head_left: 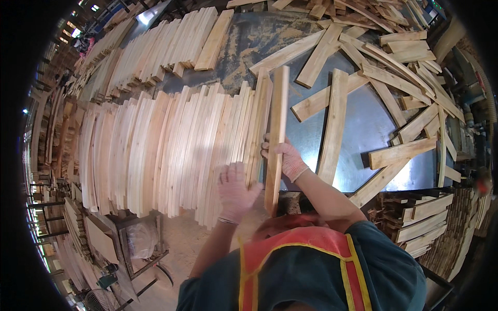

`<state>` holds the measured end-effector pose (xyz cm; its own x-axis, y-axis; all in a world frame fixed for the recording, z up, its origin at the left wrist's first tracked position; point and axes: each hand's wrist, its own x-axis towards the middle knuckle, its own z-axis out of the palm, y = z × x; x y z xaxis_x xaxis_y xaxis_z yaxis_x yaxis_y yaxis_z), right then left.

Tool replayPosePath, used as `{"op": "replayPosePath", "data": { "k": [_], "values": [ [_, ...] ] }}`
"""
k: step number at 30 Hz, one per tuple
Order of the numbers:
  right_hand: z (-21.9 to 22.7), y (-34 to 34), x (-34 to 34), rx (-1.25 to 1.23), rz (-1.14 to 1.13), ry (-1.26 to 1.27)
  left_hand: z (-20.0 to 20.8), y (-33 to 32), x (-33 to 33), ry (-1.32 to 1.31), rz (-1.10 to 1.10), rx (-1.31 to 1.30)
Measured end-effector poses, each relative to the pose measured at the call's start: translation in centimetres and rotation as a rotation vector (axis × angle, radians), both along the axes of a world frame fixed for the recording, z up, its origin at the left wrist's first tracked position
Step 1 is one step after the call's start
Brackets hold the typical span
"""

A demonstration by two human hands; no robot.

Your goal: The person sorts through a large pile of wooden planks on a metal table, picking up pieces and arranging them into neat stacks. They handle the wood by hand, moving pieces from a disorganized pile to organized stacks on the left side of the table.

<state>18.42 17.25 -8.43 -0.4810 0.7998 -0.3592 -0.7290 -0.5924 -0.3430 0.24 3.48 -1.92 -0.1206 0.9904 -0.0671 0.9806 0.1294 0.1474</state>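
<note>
A long wooden board (279,103) stands on its edge at the right end of a tightly packed row of wooden strips (176,145). My right hand (290,160), in a pale glove, is closed around this board near its middle, thumb on the near side. Also gloved, my left hand (238,193) is open, fingers stretched out over the near ends of the row's rightmost strips. Whether its palm touches the wood I cannot tell. Just right of the held board, another loose board (333,127) lies lengthwise on the metal tabletop (306,137).
Loose boards (386,78) lie crisscrossed in a heap across the right and far right. Behind the near row runs a second row of strips (161,49), with sawdust (254,49) beside it. More boards (425,223) are stacked at lower right. A metal-framed cart (142,259) stands lower left.
</note>
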Motion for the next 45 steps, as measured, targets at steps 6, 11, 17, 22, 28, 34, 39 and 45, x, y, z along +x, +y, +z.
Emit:
{"op": "replayPosePath", "data": {
  "k": [6,11,17,22,28,34,39,45],
  "values": [
    [2.8,2.8,2.4,0.54,0.642,-1.175,-0.8,-0.2,2.7,0.147,-0.038,-0.091],
    [5.9,3.7,1.1,0.9,0.955,-1.255,-3.5,-2.2,0.8,-0.13,-0.009,0.038],
    [4.4,7.3,8.7,1.186,0.047,-1.793,-2.0,0.5,3.3,0.149,0.052,0.005],
    [1.6,6.8,15.6,0.567,-0.123,-2.189,-2.9,1.2,3.3,0.203,0.02,0.013],
    [6.1,0.2,5.8,0.367,-0.087,-1.333,-2.4,0.6,1.4,0.01,-0.144,0.12],
    [7.4,-1.8,4.3,0.797,0.517,-1.311,-1.5,-0.2,3.2,0.162,-0.243,0.015],
    [9.4,-2.3,19.8,0.492,-0.017,-1.482,-2.2,-0.3,3.7,0.168,-0.237,0.056],
    [2.9,-2.3,42.8,-0.157,-0.692,-1.772,1.6,4.2,8.4,0.09,-0.398,0.053]
  ]
}}
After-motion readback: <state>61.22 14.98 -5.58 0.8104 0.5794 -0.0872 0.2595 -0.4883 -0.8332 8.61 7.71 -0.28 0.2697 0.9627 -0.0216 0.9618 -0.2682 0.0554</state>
